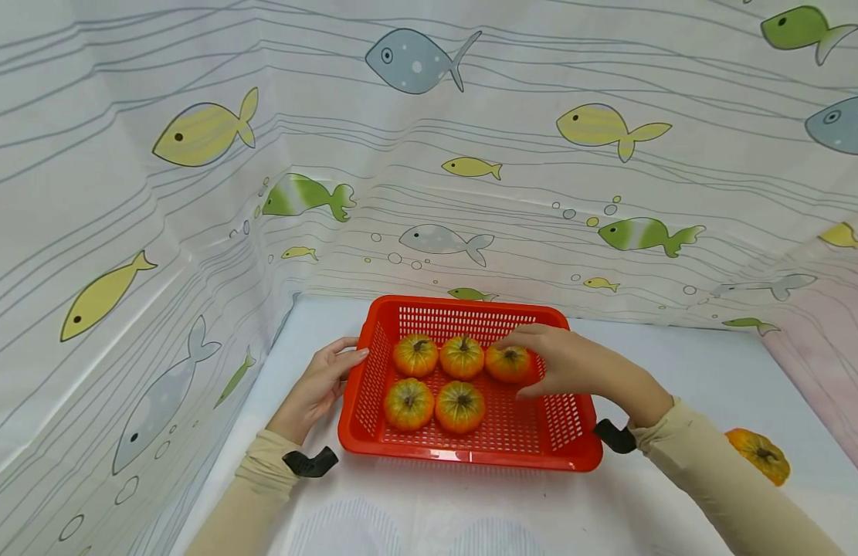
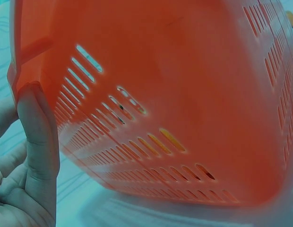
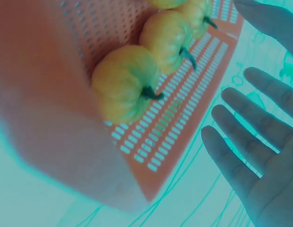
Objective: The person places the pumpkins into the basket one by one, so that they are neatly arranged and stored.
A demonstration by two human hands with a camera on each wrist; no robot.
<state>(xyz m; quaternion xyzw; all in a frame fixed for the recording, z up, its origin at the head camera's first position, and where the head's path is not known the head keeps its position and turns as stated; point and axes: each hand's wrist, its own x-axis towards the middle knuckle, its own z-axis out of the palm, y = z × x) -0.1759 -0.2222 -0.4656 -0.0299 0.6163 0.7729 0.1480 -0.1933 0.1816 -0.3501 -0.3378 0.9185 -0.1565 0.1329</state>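
Note:
A red plastic basket (image 1: 512,459) with slotted walls holds several small orange pumpkins, three in the back row and two in front. My left hand (image 1: 323,382) is at the basket's left rim, its thumb on top and its fingers below; in the left wrist view a finger (image 2: 38,137) presses up under the rim. My right hand (image 1: 574,361) hovers over the right side of the basket, fingers spread, beside the back-right pumpkin (image 1: 508,365). The right wrist view shows that hand (image 3: 264,156) apart from the nearest pumpkin (image 3: 120,85), with nothing in it.
Another orange pumpkin (image 1: 758,455) lies on the white table (image 1: 651,494) at the right, partly behind the right sleeve. Fish-patterned curtains (image 1: 442,201) stand close behind the basket and along the left and right sides.

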